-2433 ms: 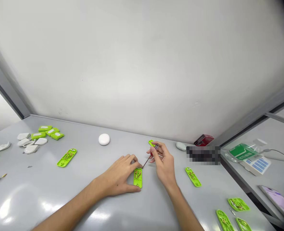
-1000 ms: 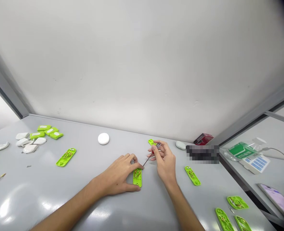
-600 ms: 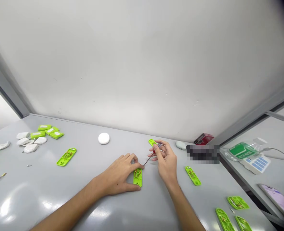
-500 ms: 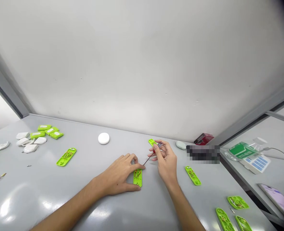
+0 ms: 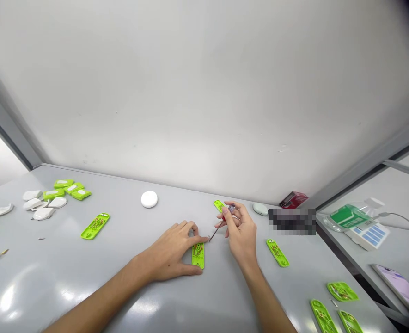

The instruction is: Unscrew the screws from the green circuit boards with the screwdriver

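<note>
Lying flat on the grey table is a green case piece [image 5: 198,257] with small copper-coloured parts inside. My left hand [image 5: 176,252] rests around it, thumb at its lower end and fingers over its upper end. My right hand [image 5: 239,229] is closed on a thin screwdriver [image 5: 217,230], which slants down to the left. Its tip is beside my left fingertips, just right of the case piece, where a tiny metal bit shows. Behind my right fingers lies another green piece [image 5: 218,204], partly covered.
Green pieces lie at left [image 5: 95,226], at right [image 5: 277,253] and at the lower right [image 5: 342,292]. A white round case [image 5: 149,199] sits toward the back. White pouches [image 5: 44,213] are at far left, and a red box [image 5: 293,200] stands by the wall.
My right hand has shifted slightly right, and the screwdriver tip has moved a little right and down from my left fingertips. My left hand looks unmoved.
</note>
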Motion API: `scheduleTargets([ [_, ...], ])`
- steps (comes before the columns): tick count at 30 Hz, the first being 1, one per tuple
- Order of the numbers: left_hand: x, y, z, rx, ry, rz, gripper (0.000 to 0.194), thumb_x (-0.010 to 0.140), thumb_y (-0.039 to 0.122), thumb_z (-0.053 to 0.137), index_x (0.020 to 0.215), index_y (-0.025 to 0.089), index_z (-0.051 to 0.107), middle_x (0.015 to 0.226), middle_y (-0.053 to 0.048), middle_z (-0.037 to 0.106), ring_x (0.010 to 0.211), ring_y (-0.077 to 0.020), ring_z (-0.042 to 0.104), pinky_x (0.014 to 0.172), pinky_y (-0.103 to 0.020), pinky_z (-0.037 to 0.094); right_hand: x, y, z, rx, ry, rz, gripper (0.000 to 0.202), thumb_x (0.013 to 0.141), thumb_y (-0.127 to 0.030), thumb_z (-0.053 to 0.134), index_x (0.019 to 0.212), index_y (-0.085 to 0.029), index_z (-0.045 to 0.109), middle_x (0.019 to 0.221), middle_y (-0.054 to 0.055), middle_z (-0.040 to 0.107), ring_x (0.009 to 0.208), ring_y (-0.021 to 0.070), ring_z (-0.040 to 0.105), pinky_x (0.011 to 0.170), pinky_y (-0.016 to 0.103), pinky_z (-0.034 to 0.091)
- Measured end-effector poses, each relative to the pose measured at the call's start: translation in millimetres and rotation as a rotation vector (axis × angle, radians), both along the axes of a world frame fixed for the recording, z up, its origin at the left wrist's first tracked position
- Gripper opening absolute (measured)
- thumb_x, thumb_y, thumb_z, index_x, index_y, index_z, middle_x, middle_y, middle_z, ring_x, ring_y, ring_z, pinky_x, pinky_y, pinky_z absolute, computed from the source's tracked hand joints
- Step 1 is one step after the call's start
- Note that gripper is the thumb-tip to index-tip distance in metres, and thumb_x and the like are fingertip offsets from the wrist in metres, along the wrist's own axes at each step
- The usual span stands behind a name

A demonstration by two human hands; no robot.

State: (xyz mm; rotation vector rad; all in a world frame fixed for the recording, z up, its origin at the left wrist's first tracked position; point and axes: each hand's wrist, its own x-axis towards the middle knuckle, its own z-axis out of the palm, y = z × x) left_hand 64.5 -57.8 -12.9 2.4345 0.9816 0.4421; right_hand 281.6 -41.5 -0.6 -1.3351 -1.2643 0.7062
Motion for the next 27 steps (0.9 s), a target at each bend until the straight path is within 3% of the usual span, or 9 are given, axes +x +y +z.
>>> scheduleTargets([
  [10,1,0,0.3,-0.018,0.008,0.018,0.065,0.084,0.058,0.074,0.142,0.034,0.057,0.134,-0.006,0.054,0.118,-0.0248,0.055,0.103,-0.038,0.046,4,1,0.4,-0.013,-0.021,-0.019,0.058,0.091,-0.067,0.065,0.121,-0.018,0.063,0.09,0.009,0.074,0.066,0.0204,0.072,0.051,0.026,0.051],
  [14,1,0,-1.6,-0.002,0.001,0.019,0.065,0.083,0.06,0.075,0.139,0.03,0.059,0.133,-0.007,0.054,0.117,-0.0242,0.055,0.101,-0.037,0.046,16,5,3.5,0.086,-0.094,-0.13,0.052,0.094,-0.064,0.062,0.117,-0.018,0.064,0.083,0.006,0.07,0.067,0.0197,0.068,0.065,0.03,0.053],
  [17,1,0,-1.7,-0.003,-0.008,0.022,0.066,0.084,0.059,0.074,0.139,0.029,0.058,0.132,-0.007,0.055,0.115,-0.0238,0.056,0.101,-0.037,0.046,24,6,5.1,0.109,-0.259,-0.215,0.045,0.099,-0.061,0.055,0.109,-0.02,0.068,0.071,0.001,0.061,0.061,0.0179,0.056,0.061,0.029,0.044],
  [19,1,-1,-0.7,-0.015,-0.009,0.031,0.065,0.083,0.058,0.074,0.138,0.028,0.057,0.131,-0.006,0.055,0.114,-0.0235,0.056,0.1,-0.037,0.046,29,8,3.1,0.062,-0.407,-0.17,0.04,0.1,-0.056,0.051,0.104,-0.021,0.07,0.068,0.001,0.059,0.059,0.0181,0.052,0.059,0.028,0.038],
  [23,2,-1,1.2,-0.033,-0.011,0.052,0.06,0.081,0.056,0.076,0.129,0.025,0.058,0.124,-0.005,0.057,0.11,-0.0225,0.055,0.097,-0.035,0.045,31,11,-8.9,-0.119,-0.673,0.037,0.028,0.097,-0.043,0.053,0.099,-0.023,0.072,0.075,0.003,0.067,0.064,0.0206,0.057,0.061,0.029,0.036],
  [27,2,0,0.1,-0.037,-0.036,0.066,0.057,0.078,0.054,0.078,0.121,0.024,0.058,0.119,-0.004,0.058,0.106,-0.0216,0.054,0.094,-0.035,0.043,23,10,-19.4,-0.176,-0.727,0.153,0.021,0.095,-0.037,0.055,0.101,-0.023,0.069,0.082,0.003,0.07,0.074,0.0223,0.063,0.068,0.03,0.041],
])
